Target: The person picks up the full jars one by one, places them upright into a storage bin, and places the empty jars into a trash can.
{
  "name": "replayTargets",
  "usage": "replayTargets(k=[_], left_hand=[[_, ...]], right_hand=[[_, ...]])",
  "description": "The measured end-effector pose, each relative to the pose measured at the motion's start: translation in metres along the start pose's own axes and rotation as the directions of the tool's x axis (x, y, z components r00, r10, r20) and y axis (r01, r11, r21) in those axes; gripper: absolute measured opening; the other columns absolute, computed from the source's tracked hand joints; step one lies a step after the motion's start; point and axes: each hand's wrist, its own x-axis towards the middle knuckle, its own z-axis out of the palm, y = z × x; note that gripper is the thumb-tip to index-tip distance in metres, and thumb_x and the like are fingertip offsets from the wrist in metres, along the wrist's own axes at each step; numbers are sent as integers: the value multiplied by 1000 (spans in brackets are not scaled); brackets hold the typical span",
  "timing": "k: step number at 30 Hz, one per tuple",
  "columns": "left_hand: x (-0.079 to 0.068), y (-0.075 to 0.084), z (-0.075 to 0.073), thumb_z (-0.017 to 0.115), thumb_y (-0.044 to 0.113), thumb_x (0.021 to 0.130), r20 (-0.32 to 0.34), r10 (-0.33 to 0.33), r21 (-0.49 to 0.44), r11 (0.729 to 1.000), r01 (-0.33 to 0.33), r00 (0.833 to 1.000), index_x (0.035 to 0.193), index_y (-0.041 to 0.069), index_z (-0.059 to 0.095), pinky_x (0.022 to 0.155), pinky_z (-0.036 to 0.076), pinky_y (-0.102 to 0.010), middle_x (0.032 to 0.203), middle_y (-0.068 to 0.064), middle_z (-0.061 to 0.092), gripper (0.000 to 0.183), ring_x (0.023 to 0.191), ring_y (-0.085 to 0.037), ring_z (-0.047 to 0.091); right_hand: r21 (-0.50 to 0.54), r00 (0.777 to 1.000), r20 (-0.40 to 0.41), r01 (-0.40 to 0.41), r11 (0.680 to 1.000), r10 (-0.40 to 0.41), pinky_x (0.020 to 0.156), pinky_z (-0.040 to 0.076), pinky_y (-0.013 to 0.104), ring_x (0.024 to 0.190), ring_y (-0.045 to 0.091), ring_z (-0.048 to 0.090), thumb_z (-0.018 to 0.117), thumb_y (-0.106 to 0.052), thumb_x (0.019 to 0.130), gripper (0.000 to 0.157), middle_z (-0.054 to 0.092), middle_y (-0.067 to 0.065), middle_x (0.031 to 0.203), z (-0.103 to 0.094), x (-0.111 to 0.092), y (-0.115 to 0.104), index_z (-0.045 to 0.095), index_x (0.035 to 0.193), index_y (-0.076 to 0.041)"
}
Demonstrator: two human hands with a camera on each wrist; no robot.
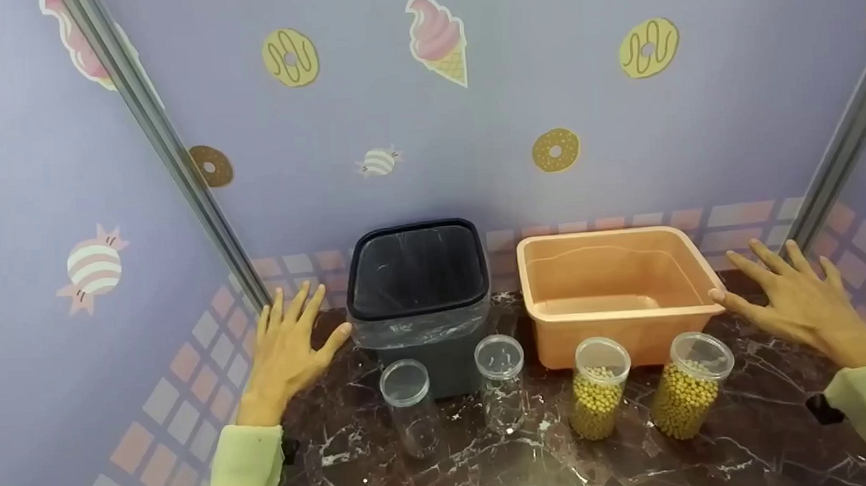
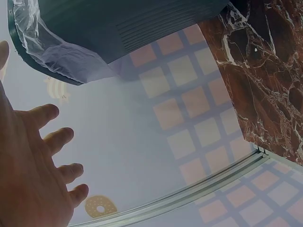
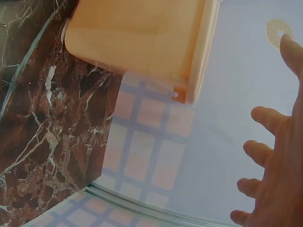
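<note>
the left hand (image 1: pixel 284 357) and right hand (image 1: pixel 809 309) held nothing, fingers spread, flanking the lined bin (image 1: pixel 452 366) and orange basin (image 1: pixel 649 335); the tall jars (image 1: pixel 598 406) in front probably wanted a careful, level grip.

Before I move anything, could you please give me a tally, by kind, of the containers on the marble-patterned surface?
Jars of yellow-green pellets: 2
Clear jars with no contents visible: 2
Dark bin with a clear plastic liner: 1
Peach-orange basin: 1
Total: 6
</note>
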Motion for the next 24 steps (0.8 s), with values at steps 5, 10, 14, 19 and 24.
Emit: replayTargets(k=[5, 10, 14, 19, 24], left_hand=[[-4, 1, 0, 44, 72, 94, -5, 9, 3, 1000, -9, 1000, 159, 24, 30, 123, 2, -60, 165, -8, 24, 82, 153, -42, 5], [-8, 2, 2, 44, 71, 94, -5, 12, 2, 1000, -12, 1000, 159, 24, 30, 123, 3, -60, 165, -7, 25, 81, 153, -41, 6], [-11, 2, 4, 44, 69, 95, -8, 18, 5, 1000, -18, 1000, 159, 24, 30, 123, 4, -59, 165, -6, 26, 80, 153, -41, 8], [-12, 5, 4, 45, 67, 96, -23, 43, -13, 999, -43, 999, 159, 23, 31, 124, 6, -58, 165, -4, 25, 78, 153, -40, 9], [-13, 9, 3, 47, 64, 97, -47, 75, -50, 996, -77, 996, 159, 22, 32, 124, 9, -58, 165, -4, 26, 76, 153, -39, 11]], right_hand=[[22, 999, -15, 32, 999, -32, 112, -17, 72, 145, 59, 5, 51, -63, 96, 81, 16, 21, 165, 0, -2, -5, 28, 159, -19], [54, 996, -34, 85, 995, -83, 115, -10, 72, 145, 58, 12, 55, -59, 95, 77, 22, 20, 163, -1, -2, -17, 33, 158, -20], [57, 990, -57, 130, 990, -126, 116, 0, 73, 146, 55, 17, 57, -57, 95, 76, 28, 22, 161, -2, -2, -30, 34, 158, -21], [68, 985, -71, 161, 985, -156, 113, 9, 75, 147, 51, 19, 58, -55, 95, 75, 30, 21, 161, -3, -3, -48, 33, 158, -22], [106, 977, -87, 202, 974, -194, 114, 11, 75, 149, 47, 19, 60, -53, 95, 75, 28, 15, 163, -3, -7, -67, 32, 158, -25]])
